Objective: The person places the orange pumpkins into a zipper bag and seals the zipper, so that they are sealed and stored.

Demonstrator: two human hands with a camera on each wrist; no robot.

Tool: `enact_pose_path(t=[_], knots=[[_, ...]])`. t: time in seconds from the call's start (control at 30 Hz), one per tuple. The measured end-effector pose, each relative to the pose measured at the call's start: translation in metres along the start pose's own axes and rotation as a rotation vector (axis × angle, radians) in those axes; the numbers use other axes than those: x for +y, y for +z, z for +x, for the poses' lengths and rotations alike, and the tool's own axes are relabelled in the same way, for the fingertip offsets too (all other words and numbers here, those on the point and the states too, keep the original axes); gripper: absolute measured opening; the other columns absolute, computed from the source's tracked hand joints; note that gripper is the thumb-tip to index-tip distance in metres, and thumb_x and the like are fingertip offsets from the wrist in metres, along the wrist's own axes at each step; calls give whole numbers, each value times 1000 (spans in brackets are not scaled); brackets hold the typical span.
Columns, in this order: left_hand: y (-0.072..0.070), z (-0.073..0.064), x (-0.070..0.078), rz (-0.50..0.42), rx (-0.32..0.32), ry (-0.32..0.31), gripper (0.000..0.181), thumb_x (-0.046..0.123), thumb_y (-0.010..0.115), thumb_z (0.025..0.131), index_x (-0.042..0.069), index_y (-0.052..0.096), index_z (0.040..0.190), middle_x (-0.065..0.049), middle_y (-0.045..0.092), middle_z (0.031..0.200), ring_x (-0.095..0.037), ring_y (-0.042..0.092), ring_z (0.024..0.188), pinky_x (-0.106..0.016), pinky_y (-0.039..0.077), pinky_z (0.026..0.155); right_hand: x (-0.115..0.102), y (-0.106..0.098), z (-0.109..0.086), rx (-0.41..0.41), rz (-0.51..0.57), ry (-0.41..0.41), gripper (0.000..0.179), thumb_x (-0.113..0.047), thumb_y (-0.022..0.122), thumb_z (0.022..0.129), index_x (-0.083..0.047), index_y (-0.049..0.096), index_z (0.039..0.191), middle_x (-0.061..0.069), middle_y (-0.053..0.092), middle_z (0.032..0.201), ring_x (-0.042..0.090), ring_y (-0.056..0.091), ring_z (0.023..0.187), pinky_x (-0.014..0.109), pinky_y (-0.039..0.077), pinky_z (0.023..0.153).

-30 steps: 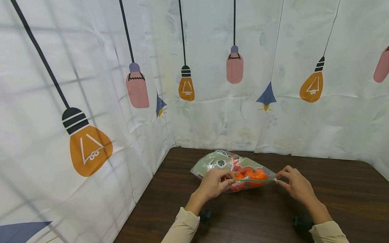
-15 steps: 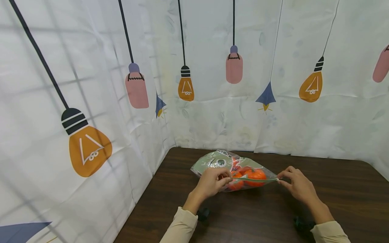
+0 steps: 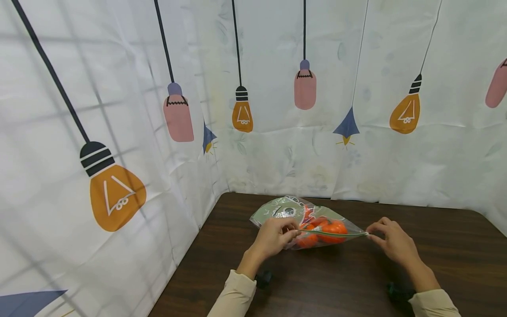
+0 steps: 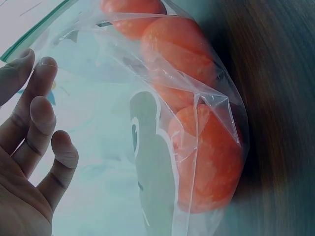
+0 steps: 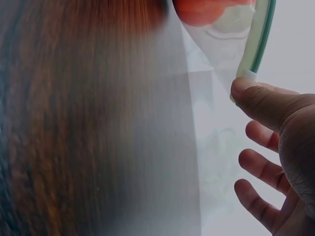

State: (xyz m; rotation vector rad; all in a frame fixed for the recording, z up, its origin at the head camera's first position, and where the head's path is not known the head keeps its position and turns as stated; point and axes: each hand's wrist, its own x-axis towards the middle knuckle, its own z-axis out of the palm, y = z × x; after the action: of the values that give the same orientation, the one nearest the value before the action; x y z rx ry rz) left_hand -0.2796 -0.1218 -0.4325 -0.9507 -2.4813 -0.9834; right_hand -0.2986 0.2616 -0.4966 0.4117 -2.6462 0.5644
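A clear zip bag (image 3: 266, 215) with a green printed face lies on the table, its green-edged seal (image 3: 334, 234) toward me. Several orange-red tomatoes (image 4: 209, 157) show through the plastic. My left hand (image 3: 271, 237) pinches the seal between thumb and forefinger near the bag's left part. In the left wrist view, that hand's other fingers (image 4: 42, 118) are loosely bent in front of the plastic. At the right end, my right hand (image 3: 394, 242) pinches the corner of the seal, by a small whitish slider (image 5: 250, 75). The seal is drawn fairly straight between both hands.
The dark brown wooden table (image 3: 325, 281) ends at a white curtain (image 3: 277, 163) printed with lamps, behind the bag. Another stretch of curtain (image 3: 174, 211) runs along the left edge. Dark wrist straps show beneath both beige sleeves (image 3: 233, 293).
The hands have drawn slightly apart: the right hand moved right with the bag's corner, and the left shifted a little left along the seal. The seal's right end reaches further right.
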Motion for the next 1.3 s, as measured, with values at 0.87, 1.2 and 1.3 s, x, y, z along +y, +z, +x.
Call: enact_pose_path(t=[0.87,1.2,1.3], knots=[[7,0,7,-20,-58,11,6,24,72,96,22,69,91,7,71,78,5,52,65,-12,42,61,6,-1,0,-105,133,86,11,-21,74,93,-16,70,101,-2,73,90,9,61,75,34,46,63],[28,1,23,35,-141,82,5,25,73,95,21,70,93,10,73,79,10,52,65,-7,39,61,2,4,3,-230,293,104,30,-26,68,98,-5,65,119,8,75,102,22,71,91,33,55,71],[38,1,28,59,-187,105,5,27,73,94,23,70,94,13,72,80,13,51,67,-5,39,63,-2,6,6,-286,348,83,35,-29,65,100,-4,63,124,10,74,106,20,70,91,31,55,71]])
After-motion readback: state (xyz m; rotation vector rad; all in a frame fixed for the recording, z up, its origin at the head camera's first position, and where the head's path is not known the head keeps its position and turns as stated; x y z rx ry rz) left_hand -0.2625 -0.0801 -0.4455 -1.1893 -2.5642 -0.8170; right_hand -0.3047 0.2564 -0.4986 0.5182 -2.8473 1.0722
